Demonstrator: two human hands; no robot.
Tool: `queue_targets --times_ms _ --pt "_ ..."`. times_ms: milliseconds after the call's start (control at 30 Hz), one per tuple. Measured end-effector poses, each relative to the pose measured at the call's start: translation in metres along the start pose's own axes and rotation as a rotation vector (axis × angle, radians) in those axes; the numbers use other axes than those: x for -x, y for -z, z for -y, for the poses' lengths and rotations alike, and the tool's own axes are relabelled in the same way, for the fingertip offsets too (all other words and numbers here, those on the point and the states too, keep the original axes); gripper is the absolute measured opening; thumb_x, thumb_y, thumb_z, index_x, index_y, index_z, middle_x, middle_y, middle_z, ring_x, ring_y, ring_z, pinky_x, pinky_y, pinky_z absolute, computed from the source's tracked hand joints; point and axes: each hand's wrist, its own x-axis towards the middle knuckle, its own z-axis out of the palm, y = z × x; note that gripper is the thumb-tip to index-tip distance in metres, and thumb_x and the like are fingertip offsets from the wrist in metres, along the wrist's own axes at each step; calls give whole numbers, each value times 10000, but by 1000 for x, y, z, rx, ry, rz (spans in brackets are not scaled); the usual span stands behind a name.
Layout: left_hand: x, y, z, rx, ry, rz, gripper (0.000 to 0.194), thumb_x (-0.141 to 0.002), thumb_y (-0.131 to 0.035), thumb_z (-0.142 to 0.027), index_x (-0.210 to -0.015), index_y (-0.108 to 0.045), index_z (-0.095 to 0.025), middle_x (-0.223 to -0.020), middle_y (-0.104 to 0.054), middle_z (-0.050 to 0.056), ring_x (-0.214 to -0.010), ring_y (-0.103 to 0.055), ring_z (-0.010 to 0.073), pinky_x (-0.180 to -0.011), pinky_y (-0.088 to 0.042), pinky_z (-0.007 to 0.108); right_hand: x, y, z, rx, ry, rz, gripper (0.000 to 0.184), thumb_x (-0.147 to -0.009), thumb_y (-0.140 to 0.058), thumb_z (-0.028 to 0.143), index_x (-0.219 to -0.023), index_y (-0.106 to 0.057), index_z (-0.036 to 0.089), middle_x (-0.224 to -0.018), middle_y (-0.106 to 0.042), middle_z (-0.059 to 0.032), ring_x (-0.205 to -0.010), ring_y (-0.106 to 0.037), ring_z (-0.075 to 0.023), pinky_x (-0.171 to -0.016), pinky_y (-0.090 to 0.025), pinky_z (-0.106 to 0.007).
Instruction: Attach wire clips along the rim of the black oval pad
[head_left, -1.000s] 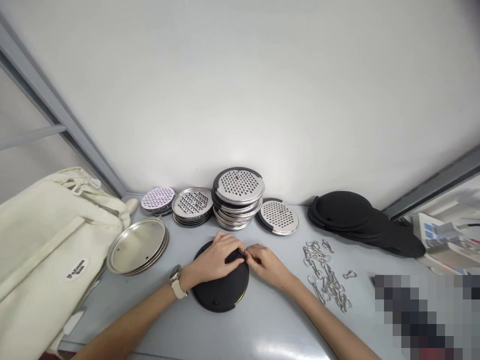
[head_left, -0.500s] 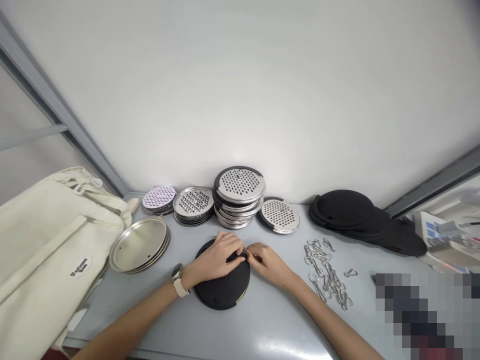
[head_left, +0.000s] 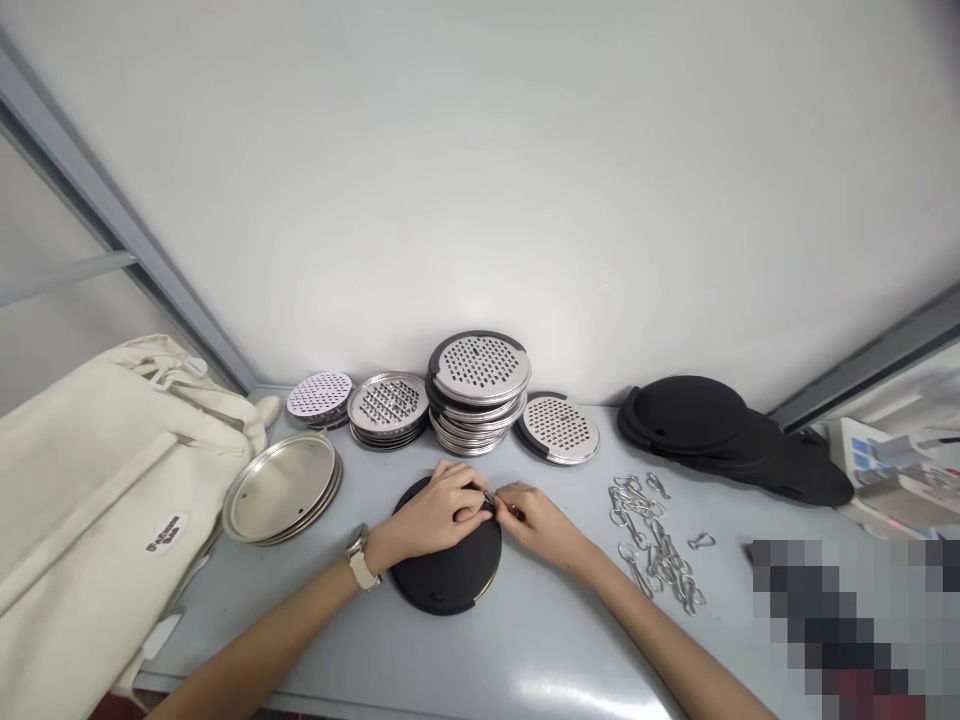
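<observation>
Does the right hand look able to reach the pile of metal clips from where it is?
Probably yes: the right hand is close to the metal clips, and nothing stands between them on the grey tabletop. Its fingers would first have to leave the black disc.

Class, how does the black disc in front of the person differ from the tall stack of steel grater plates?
The black disc is matt and solid; the tall stack of steel grater plates is shiny and punched with holes. The disc lies singly; the plates are piled. The disc sits nearer the person, the stack back by the wall. Both are round.
</observation>
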Motion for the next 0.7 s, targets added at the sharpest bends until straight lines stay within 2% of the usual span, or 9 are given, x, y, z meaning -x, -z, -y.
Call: queue_targets --times_ms 367,700 --pt "0 0 0 7 0 -2 364 -908 -519 -198 -587 -352 -156 -958 -585 17 -950 -530 151 -923 -323 334 0 0 -2 1 4 3 325 -938 -406 217 -615 -426 191 -610 -495 19 -602 -446 -132 -639 -356 -260" --pt "1 -2 2 11 31 -6 293 -897 -537 -213 -643 -396 -170 -933 -584 11 -922 -531 155 -905 -321 325 0 0 -2 -2 20 12 322 -939 -414 220 -619 -439 190 -599 -469 28 -588 -426 -125 -625 -353 -253"
